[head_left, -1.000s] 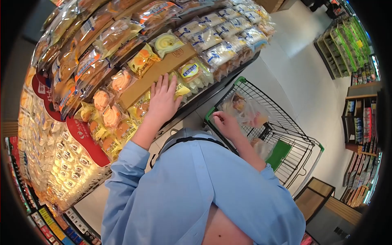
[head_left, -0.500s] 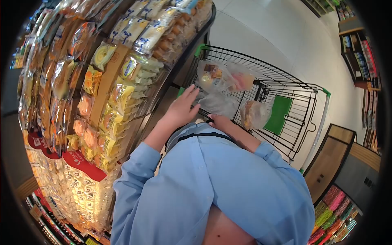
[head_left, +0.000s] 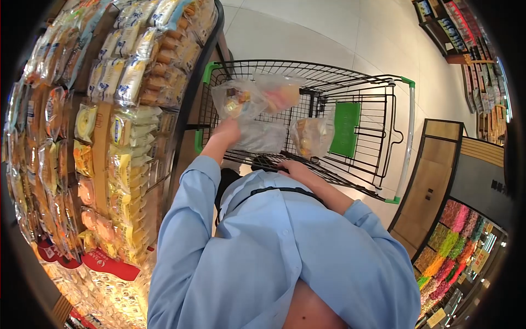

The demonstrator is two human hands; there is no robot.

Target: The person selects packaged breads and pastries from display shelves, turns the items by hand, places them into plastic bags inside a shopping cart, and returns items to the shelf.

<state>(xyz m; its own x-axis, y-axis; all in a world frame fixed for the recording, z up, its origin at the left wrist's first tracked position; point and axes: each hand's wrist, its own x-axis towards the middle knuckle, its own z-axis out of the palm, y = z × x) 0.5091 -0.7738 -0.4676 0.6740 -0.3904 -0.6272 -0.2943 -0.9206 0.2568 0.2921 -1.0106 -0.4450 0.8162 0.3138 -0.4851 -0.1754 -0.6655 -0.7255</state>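
A black wire shopping cart (head_left: 350,77) with green corner pieces stands in front of me. My left hand (head_left: 227,131) reaches over its near side at the left end, fingers curled in against a clear plastic bag (head_left: 234,101) with packaged food inside. The fingertips are partly hidden and slightly blurred. Beside that bag lies a second clear bag (head_left: 279,94) with something pinkish in it. A crumpled clear bag (head_left: 260,137) is just right of my left hand. My right hand (head_left: 295,170) is closed at the cart's near top rail. Further right in the cart is a bag with brown food (head_left: 312,136).
To my left rises a display rack of packaged breads and cakes (head_left: 129,131), its dark edge close to the cart. A green panel (head_left: 345,129) is fixed inside the cart. A wooden cabinet (head_left: 430,186) stands at right, with pale tiled floor (head_left: 307,33) beyond the cart.
My left hand has moved from open above the cart's near edge down into it, closing by the plastic bag. My right hand stays at the rail. The view has shifted, so the cart appears further left.
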